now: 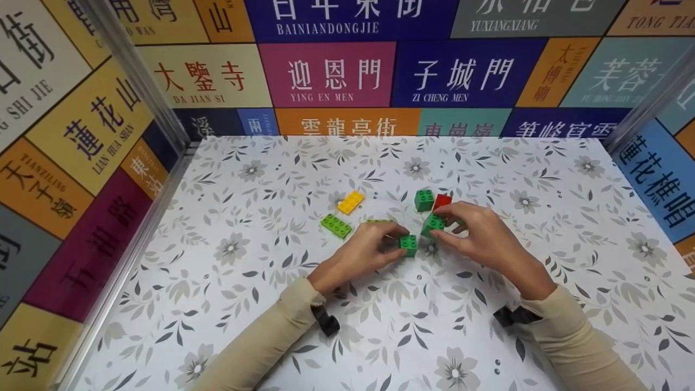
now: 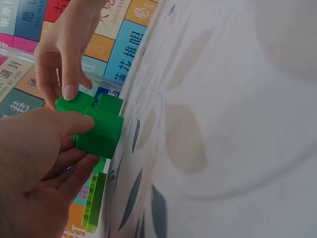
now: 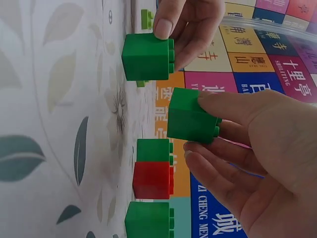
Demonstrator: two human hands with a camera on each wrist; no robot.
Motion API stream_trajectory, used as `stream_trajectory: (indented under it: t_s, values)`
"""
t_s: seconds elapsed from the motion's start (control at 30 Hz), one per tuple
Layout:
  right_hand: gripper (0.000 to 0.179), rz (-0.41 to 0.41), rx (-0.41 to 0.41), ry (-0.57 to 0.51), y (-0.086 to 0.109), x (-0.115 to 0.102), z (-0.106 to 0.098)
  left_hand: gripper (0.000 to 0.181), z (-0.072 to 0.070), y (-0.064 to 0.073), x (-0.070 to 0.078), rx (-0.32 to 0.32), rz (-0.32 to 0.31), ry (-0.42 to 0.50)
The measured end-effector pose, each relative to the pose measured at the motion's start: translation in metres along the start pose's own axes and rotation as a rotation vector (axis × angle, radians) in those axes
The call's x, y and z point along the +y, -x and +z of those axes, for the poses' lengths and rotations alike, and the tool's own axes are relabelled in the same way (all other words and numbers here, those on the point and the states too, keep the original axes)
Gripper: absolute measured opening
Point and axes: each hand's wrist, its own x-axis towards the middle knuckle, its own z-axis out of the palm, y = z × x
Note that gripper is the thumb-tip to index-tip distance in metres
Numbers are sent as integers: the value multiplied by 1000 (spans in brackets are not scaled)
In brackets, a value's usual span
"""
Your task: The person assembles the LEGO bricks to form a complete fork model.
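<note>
My left hand (image 1: 369, 247) pinches a green building block (image 1: 408, 246) with studs on top, between thumb and fingers, low at the tabletop. Just right of it, my right hand (image 1: 480, 233) holds a second green block (image 3: 190, 116) by thumb and fingertips, raised off the table in the right wrist view. The two held blocks are close but apart in that view. Behind the right hand, another green block (image 1: 424, 200) stands beside a red block (image 1: 443, 202). One more green block (image 3: 148, 219) shows in the right wrist view; the right hand mostly covers it in the head view.
Left of the hands lie a flat yellow brick (image 1: 351, 202) and a lime green brick (image 1: 335, 225). A further lime brick (image 1: 378, 221) is mostly hidden behind the left hand. A white tabletop (image 1: 282, 179) with a leaf pattern runs back to sign-covered walls (image 1: 326, 70).
</note>
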Motion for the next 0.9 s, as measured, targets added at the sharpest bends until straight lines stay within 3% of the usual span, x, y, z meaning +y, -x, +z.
stream_trajectory:
  t_s: [0.5,0.9]
  values:
    - [38,-128,-20,-102,-1,-18,9,41,-2,2,-6,-23,-13,38]
    - [39,-151,-18,-108,-1,-21,20,40,-2,3,-6,-30,-41,82]
